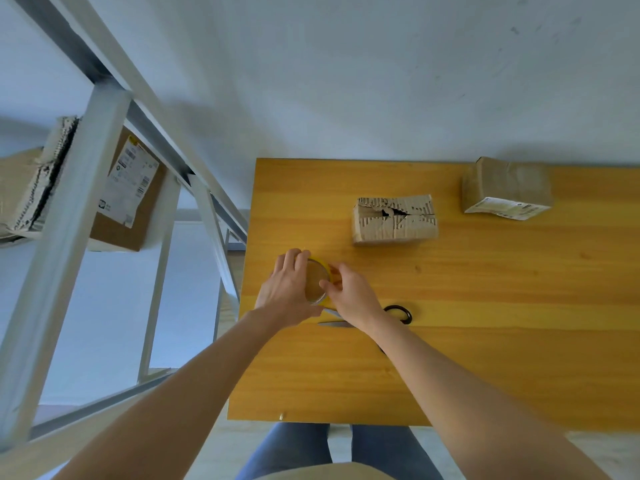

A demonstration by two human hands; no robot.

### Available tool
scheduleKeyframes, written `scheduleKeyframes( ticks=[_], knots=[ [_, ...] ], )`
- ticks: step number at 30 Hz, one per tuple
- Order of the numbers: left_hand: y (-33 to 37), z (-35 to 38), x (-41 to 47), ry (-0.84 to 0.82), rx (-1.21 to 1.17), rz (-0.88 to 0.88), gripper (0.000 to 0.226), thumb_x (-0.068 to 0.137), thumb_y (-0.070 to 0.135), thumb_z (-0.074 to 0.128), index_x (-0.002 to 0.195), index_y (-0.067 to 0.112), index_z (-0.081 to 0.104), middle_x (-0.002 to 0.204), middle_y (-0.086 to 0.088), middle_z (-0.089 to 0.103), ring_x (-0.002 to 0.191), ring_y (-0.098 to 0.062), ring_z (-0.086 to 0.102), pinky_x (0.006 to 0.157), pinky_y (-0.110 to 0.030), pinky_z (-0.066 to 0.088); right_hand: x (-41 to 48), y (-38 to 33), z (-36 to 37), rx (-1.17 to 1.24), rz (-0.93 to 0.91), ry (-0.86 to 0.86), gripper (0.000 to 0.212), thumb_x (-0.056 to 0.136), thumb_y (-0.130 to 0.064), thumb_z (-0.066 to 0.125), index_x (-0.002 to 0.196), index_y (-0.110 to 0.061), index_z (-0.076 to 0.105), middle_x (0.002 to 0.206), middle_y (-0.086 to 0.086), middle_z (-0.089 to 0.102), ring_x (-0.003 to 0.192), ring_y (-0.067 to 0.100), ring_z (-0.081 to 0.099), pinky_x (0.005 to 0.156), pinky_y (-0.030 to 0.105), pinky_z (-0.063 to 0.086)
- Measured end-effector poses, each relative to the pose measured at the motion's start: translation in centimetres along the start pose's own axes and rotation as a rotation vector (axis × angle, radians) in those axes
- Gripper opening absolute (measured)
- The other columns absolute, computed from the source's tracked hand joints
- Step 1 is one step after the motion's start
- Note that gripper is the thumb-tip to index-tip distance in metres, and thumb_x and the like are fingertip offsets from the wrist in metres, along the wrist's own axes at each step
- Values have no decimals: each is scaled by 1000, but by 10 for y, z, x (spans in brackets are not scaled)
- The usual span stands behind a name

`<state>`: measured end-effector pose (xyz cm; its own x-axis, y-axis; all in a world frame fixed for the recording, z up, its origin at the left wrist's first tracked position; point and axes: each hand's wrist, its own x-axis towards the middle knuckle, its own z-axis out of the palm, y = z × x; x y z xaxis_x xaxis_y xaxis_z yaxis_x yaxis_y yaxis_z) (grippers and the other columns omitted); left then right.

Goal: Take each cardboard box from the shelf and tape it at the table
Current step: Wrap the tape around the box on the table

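White metal shelf (69, 209) at left carries two cardboard boxes: a labelled box (128, 192) and a ragged box (20, 188), contents unseen. Wooden table (485, 341): torn box (394, 220) mid-table, top flaps meeting at a jagged gap, inside too dark to read; wrapped box (505, 188) at far right, closed. Left hand (287, 292) curls round the tape roll (317, 280) over the table's left part; right hand (349, 296) pinches at its rim, probably finding the tape end. Best: steady the roll, lift a clean tab, draw enough to span the seam. Scissors (398, 313) lie beneath the right wrist.
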<state>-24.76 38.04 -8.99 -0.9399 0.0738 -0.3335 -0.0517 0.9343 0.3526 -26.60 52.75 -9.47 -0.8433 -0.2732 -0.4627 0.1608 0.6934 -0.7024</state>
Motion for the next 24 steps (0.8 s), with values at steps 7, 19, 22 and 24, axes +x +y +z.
scheduleKeyframes(
  ticks=[7,19,22,24],
  knots=[
    [-9,-20,-3,147,-227,169,124,62,42,87,152,25,4,153,-4,6,129,-23,37,89,-36,52,1,-16,-16,126,-7,82,48,95,-9,56,141,-16,44,128,7,56,108,27,60,88,47,52],
    [-3,-63,5,-77,-670,-104,41,71,44,81,94,16,63,86,2,65,79,-13,62,65,-26,50,-11,-41,-48,326,-55,43,57,93,1,50,145,-22,43,146,-2,45,118,9,52,89,22,43],
    [2,-65,4,-1,-603,-80,40,68,42,84,84,16,58,71,6,54,62,-9,48,57,-21,36,-13,-50,-51,378,-67,77,45,97,-22,55,142,-17,49,147,-1,46,134,15,41,104,29,35],
    [5,-65,3,21,-560,-51,42,66,42,85,77,20,51,67,8,48,58,-8,41,54,-21,31,-13,-52,-51,362,-108,179,36,98,-33,56,129,-14,60,134,-1,58,125,14,51,106,33,40]
  ],
)
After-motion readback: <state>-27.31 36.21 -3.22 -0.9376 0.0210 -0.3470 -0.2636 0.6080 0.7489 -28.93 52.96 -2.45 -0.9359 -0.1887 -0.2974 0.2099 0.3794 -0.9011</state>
